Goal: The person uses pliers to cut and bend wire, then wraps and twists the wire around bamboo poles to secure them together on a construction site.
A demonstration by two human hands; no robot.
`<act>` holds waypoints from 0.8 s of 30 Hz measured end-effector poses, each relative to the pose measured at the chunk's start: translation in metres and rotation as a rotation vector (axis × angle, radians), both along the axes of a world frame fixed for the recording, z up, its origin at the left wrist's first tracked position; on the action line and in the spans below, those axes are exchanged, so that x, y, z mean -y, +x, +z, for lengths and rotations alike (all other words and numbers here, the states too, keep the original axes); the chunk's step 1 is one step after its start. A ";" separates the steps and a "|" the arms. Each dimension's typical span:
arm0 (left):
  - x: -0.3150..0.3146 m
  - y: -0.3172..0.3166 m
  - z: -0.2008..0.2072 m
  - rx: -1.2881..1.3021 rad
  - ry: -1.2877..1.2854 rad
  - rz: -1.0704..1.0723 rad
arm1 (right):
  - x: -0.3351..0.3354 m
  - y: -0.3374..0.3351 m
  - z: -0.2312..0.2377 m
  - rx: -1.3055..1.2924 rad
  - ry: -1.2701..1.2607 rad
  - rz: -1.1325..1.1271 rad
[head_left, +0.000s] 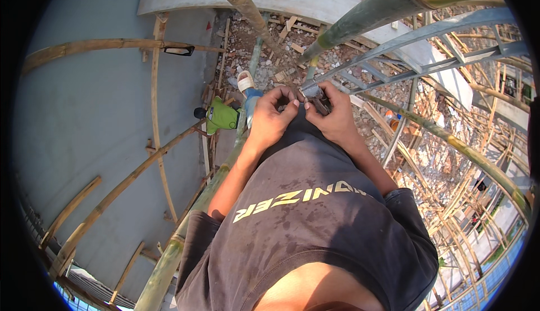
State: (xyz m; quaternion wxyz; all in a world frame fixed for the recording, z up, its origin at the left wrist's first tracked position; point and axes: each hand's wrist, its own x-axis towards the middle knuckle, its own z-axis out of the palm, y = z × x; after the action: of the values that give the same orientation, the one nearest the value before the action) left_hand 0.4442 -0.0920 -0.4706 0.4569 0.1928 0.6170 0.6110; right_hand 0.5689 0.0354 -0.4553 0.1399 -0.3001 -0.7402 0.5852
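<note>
Evidently, close fingertip work is in hand: a small dark piece (301, 98) is being handled between the left hand (272, 114) and the right hand (338, 118), just beyond the lower end of the dark T-shirt (315, 215). Its exact kind cannot be made out, as most of it is covered by the fingers. By judgement, a fastening or loosening step is under way; for the next move, a steady pinch by one hand and a small pull or twist by the other would be called for.

Pose noted: both forearms are angled inward, elbows spread, wrists bent so that the thumbs are brought almost tip to tip. On the left hand, thumb and forefinger are drawn together, apparently clamped on the piece; the same is judged of the right hand, its outer fingers curled.

Beyond the hands, a thick bamboo pole (365, 18) is seen; a metal ladder (433, 31) is slanted away to the right hand's far right. Left of the left hand, well below, a lime-green shirt (222, 115) is worn by a co-worker.
</note>
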 end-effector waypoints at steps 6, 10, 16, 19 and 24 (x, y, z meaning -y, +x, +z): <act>0.006 -0.005 -0.010 0.185 -0.094 -0.066 | 0.003 0.005 -0.023 -0.097 -0.234 -0.169; 0.008 -0.006 -0.011 0.273 -0.117 -0.107 | 0.000 0.015 -0.035 -0.179 -0.434 -0.231; -0.001 0.010 -0.011 -0.083 -0.011 -0.202 | -0.006 0.019 -0.042 -0.199 -0.415 -0.217; -0.011 0.008 -0.020 -0.438 0.045 -0.246 | -0.007 0.015 -0.041 -0.208 -0.434 -0.221; -0.023 0.001 -0.048 -0.505 0.078 -0.148 | -0.012 0.002 -0.027 -0.320 -0.570 -0.281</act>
State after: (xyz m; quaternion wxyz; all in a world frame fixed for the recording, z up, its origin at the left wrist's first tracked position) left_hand 0.4455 -0.0688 -0.5183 0.3240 0.4010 0.6718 0.5318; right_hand 0.5709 0.0474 -0.4827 0.2441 -0.3305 -0.4673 0.7829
